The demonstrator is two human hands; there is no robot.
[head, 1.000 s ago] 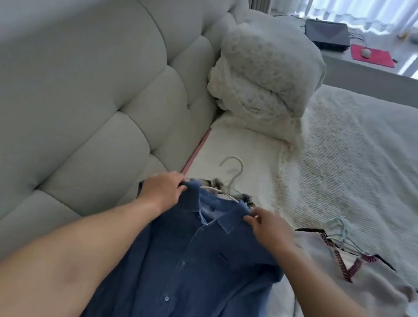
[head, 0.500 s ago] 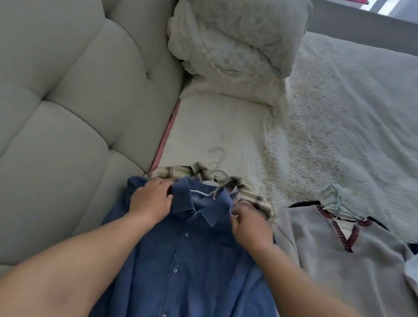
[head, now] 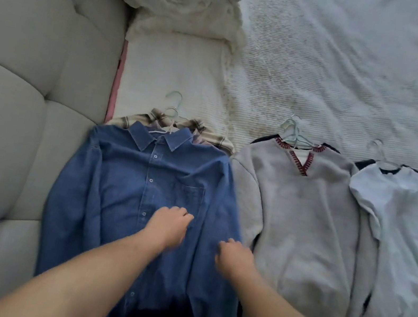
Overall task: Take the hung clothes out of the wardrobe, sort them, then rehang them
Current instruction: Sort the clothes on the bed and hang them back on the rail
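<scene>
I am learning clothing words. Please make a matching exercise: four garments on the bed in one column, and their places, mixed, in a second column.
Things:
1. blue denim shirt
2. plaid shirt
3. grey V-neck sweater
4. white T-shirt

Places:
A. farthest to the right
B. under both hands, nearest the headboard
C. between the denim shirt and the T-shirt
D. beneath the denim shirt, only its collar and shoulders showing

Pairs: 1-B, 2-D, 3-C, 4-A
</scene>
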